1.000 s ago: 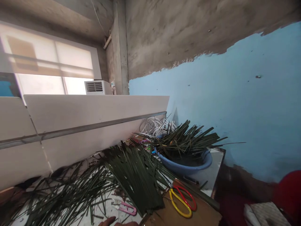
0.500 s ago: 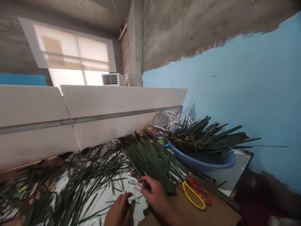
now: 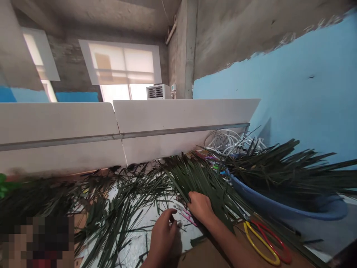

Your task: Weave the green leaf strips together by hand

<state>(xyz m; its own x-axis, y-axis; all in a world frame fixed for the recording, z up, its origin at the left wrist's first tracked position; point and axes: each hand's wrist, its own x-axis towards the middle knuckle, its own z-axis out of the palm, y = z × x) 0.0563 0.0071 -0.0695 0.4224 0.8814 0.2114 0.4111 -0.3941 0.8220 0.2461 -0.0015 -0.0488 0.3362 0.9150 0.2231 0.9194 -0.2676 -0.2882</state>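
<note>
Right hand [image 3: 200, 207] down on the big bunch of long green leaf strips [image 3: 195, 178], fingers close together and a little bent, lying on the strips with no clear grip. Left hand [image 3: 164, 235] just beside it and lower, fingers curled in, the tips near small pink scissors [image 3: 188, 217]. Maybe a thin strip between those fingertips, but too small and too dim to be sure.

Pink scissors right by both hands, at the edge of the big bunch, with thin green bits all around them and in the way of any easy pick-up. To the left of the hands, a messy heap of loose strips [image 3: 119, 197] over a white top [image 3: 134, 238].

To the right, a blue plastic tub [image 3: 315, 215] full of more strips [image 3: 279, 167], poking out over the rim. Near the right arm, big scissors with yellow and red handles [image 3: 259, 243] on brown cardboard [image 3: 208, 257]. Behind the tub, a coil of white wire [image 3: 231, 143], up against a white panel [image 3: 181, 119].
</note>
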